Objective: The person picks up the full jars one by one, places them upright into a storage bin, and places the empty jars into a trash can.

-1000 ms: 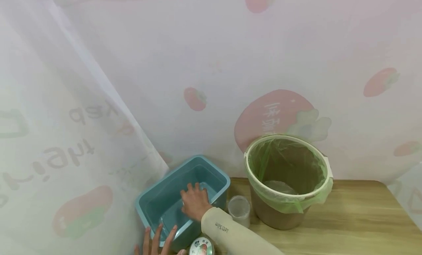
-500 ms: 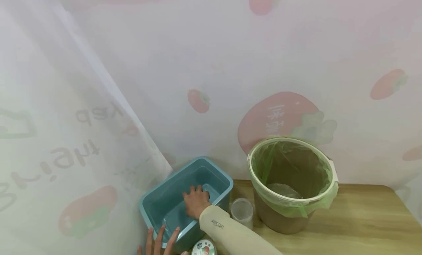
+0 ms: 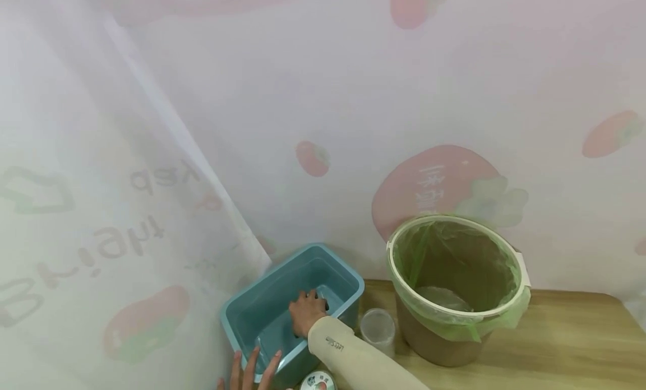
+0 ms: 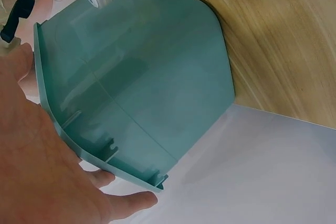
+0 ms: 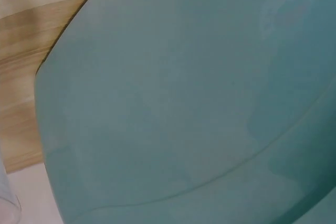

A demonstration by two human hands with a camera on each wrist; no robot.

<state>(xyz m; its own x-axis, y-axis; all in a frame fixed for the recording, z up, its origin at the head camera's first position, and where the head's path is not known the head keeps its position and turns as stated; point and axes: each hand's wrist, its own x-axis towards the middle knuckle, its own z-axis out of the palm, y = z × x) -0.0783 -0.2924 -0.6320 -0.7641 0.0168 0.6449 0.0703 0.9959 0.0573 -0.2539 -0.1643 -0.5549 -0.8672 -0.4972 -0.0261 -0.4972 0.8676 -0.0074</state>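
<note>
A blue-green plastic basin [image 3: 272, 306] stands at the left against the wall sheet. My right hand [image 3: 309, 314] reaches over its near rim, bent downward inside, with the fingertips hidden. A small dark spot shows beside those fingers, and I cannot tell whether the hand holds anything. The spread fingers of my left hand [image 3: 252, 370] lie at the basin's near left rim. In the left wrist view the left hand [image 4: 47, 150] is along the rim, beside the outer wall [image 4: 147, 77]. Only that outer wall [image 5: 173, 103] fills most of the right wrist view.
Right of the basin stands a clear round container [image 3: 377, 328]. A round labelled lid [image 3: 318, 381] shows at the basin's near side, partly cut off. A brown bin [image 3: 444, 345] with a green liner bag [image 3: 419, 255] stands farther right on the wooden table [image 3: 565, 334].
The whole head view has shifted, so everything sits slightly farther right and lower. The right hand stays inside the basin and the left hand stays at its rim.
</note>
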